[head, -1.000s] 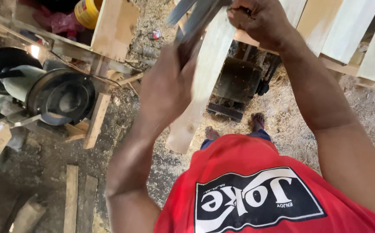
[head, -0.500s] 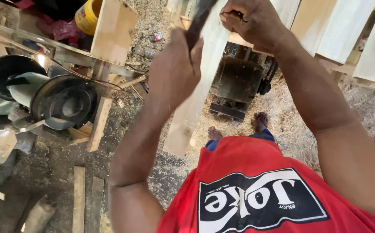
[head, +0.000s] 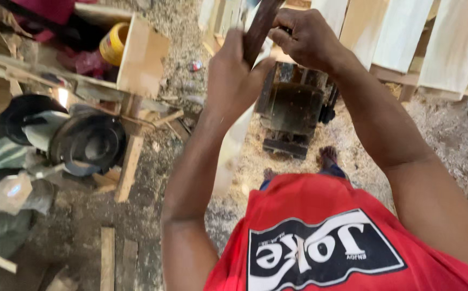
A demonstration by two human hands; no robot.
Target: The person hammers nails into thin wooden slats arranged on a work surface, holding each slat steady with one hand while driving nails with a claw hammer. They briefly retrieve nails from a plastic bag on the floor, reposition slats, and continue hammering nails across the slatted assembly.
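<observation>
Left hand (head: pixel 234 81) is clenched around a pale wooden slat (head: pixel 233 148), held upright in front of the chest; the slat runs down from the fist toward the sawdust floor (head: pixel 449 134). Just right of it, touching at the top, a dark tool shaft (head: pixel 260 27) rises past the left thumb. Right hand (head: pixel 306 40) is closed on that shaft, fingers wrapped over, knuckles toward the camera. Working end of the tool is cut off by the frame edge; cannot tell what it is.

Judgement on doing this well: keep the left grip firm and low enough that fingers stay out of the tool's path, hold the slat steady and near vertical, and work away from the body, since bare feet (head: pixel 328 156) sit directly below.

The slat: light, unfinished wood, narrow, flat-faced, smooth-looking, its lower end blurred. Similar pale boards (head: pixel 401 37) lean right of the right hand. Below both hands, a dark metal machine (head: pixel 293 108). Far left of the left hand, round black discs (head: pixel 85 143) under a cluttered wooden bench (head: pixel 137 59).
</observation>
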